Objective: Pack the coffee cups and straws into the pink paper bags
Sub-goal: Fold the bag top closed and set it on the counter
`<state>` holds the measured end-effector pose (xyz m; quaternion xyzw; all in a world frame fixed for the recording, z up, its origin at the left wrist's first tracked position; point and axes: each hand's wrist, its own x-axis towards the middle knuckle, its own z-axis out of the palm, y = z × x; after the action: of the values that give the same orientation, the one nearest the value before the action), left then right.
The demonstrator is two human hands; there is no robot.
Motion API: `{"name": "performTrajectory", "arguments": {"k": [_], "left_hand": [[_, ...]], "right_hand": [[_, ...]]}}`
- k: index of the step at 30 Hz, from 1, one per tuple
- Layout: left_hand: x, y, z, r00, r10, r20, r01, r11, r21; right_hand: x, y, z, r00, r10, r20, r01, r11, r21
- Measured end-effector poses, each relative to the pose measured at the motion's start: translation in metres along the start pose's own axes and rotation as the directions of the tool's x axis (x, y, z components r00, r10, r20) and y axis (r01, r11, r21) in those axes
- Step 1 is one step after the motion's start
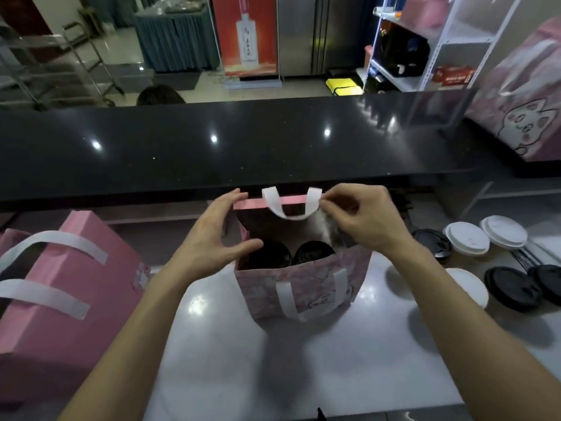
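1. An open pink paper bag [303,287] stands upright on the pale worktop [303,369], just above the centre of the view, with a white handle on its near wall and another on its far rim.
2. Inside the bag, two cups with black lids [312,252] sit side by side, touching or nearly so; their bodies are hidden by the bag wall.
3. The left hand [212,235] is at the bag's 10 o'clock corner, fingers spread and relaxed; the fingertips reach the far rim and the thumb lies over the opening. It grasps nothing.
4. The right hand [361,217] is at the bag's 2 o'clock corner, fingers curled, pinching something pale and blurred at the far handle [291,205]; whether it is a straw or the handle itself cannot be told.
5. At 9 o'clock a second pink bag [63,299] lies tilted on its side, its white handles upward.
6. At 3 o'clock, white-lidded cups [485,238] and black-lidded cups [513,288] stand grouped on the worktop, well apart from the bag.
7. At 1 o'clock, on the raised dark counter [243,147], stands another pink bag with a cat drawing [522,117].
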<state>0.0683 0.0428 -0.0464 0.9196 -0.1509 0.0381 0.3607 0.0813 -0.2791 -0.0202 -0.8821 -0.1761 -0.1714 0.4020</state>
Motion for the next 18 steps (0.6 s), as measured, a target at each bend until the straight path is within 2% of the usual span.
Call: {"name": "performTrajectory", "arguments": {"k": [2,3,4,6,8,10,14,18], "left_hand": [[-0.002,0.005,0.005,0.983,0.040,-0.177,-0.037,0.999,0.019],[-0.004,0.009,0.006,0.970,0.064,-0.236,-0.055,0.998,0.042],[-0.005,0.013,0.007,0.962,0.090,-0.260,-0.076,0.995,0.062],[-0.007,0.018,0.005,0.980,0.097,-0.172,-0.087,0.994,0.066],[-0.011,0.014,-0.003,0.999,-0.023,0.043,0.022,1.000,0.013],[-0.018,0.003,-0.009,0.966,-0.141,0.217,0.148,0.989,-0.017],[-0.023,-0.017,-0.003,0.950,-0.223,0.220,0.244,0.967,-0.071],[-0.014,-0.036,0.007,0.939,-0.174,0.296,0.231,0.958,-0.170]], "right_hand": [[-0.014,0.016,-0.011,0.984,0.078,-0.158,-0.066,0.995,0.080],[-0.019,0.025,-0.015,0.978,0.118,-0.172,-0.102,0.989,0.103],[-0.023,0.034,-0.018,0.980,0.154,-0.128,-0.138,0.983,0.122],[-0.029,0.050,-0.021,0.973,0.197,0.124,-0.215,0.963,0.160],[-0.032,0.064,-0.022,0.889,0.232,0.396,-0.326,0.926,0.189],[-0.031,0.073,-0.019,0.805,0.235,0.545,-0.375,0.913,0.160],[-0.022,0.082,-0.008,0.752,0.248,0.610,-0.377,0.922,0.090],[-0.008,0.092,-0.005,0.757,0.242,0.607,-0.389,0.913,0.121]]}}
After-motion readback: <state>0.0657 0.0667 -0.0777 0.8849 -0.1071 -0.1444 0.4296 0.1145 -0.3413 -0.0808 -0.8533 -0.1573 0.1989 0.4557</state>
